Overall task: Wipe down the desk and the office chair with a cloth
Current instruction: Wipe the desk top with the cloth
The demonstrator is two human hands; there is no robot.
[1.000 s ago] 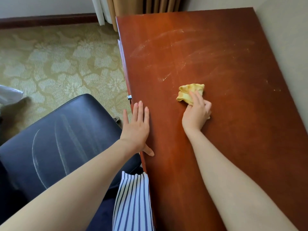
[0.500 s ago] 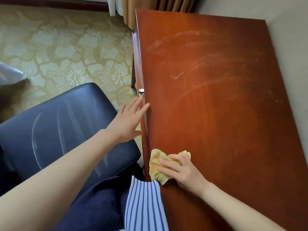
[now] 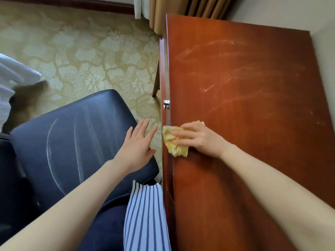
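The red-brown wooden desk fills the right side, with pale smears across its far half. My right hand lies on a crumpled yellow cloth at the desk's left edge, fingers over it and pointing left, thumb hidden beneath. The dark blue office chair seat stands left of the desk and shows curved whitish streaks. Over the seat's right edge is my left hand, fingers straight and spread, holding nothing.
A metal drawer handle sticks out of the desk's left side just beyond the cloth. Patterned beige carpet lies beyond the chair. Curtains hang at the back and a wall runs along the desk's right side. White fabric shows at far left.
My right hand has slid the cloth along the desk's left edge, away from me and toward the drawer handle. My left hand stays by the chair's right edge.
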